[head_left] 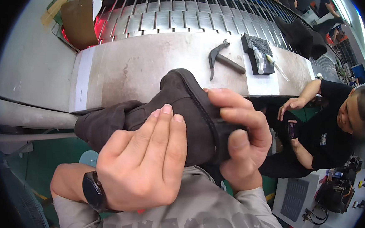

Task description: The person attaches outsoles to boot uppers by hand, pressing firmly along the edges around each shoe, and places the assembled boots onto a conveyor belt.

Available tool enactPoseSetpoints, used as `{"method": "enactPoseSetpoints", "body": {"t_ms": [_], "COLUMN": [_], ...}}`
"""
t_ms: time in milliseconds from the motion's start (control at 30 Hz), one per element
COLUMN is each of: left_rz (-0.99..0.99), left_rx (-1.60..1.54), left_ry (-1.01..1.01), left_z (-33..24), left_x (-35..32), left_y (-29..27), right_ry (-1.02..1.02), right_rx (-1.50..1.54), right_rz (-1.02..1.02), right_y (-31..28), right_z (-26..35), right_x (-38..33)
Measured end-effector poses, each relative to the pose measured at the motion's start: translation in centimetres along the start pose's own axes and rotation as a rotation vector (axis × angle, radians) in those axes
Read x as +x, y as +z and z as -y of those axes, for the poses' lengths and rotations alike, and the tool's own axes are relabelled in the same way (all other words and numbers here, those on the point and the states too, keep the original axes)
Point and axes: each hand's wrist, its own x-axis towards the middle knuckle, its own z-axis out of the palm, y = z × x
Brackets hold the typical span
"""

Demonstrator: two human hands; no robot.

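A dark brown suede boot (pixel 179 101) lies sideways in both my hands, just in front of the metal workbench (pixel 126 69). My left hand (pixel 144 162), with a black watch on its wrist, presses flat over the boot's side. My right hand (pixel 241 138) grips the boot's toe end, thumb on the sole edge and fingers curled over the top. The boot's shaft (pixel 102 123) sticks out to the left, soft and folded.
On the bench lie a black hammer (pixel 223 60), a black pad (pixel 257 51) with a glue bottle and a syringe-like applicator (pixel 277 66). A roller conveyor (pixel 188 14) runs behind. A person in black (pixel 328 127) crouches at the right with a phone. Cardboard (pixel 77 22) stands far left.
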Motion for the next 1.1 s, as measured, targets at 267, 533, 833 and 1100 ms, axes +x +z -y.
{"method": "enactPoseSetpoints", "body": {"t_ms": [267,533,833,1100], "left_rz": [-0.032,-0.044,-0.054,0.028], "left_rx": [0.127,0.093,0.004,-0.103], "left_ry": [-0.093,0.016,0.125,0.292], "left_z": [-2.7,-1.3,0.1,5.5], "left_x": [-1.0,-1.1,-0.2,2.0], "left_y": [1.0,1.2,1.4,0.1], "right_ry": [-0.21,-0.18,-0.119,-0.237], "right_rx": [-0.159,-0.264,-0.316,-0.427], "right_rz": [-0.169,-0.044,-0.012,0.097], "right_y": [1.2,0.4,0.2,0.4], "right_z": [-0.9,-0.1,0.9,-0.1], "right_x": [-0.5,-0.2,0.9,3.8]}}
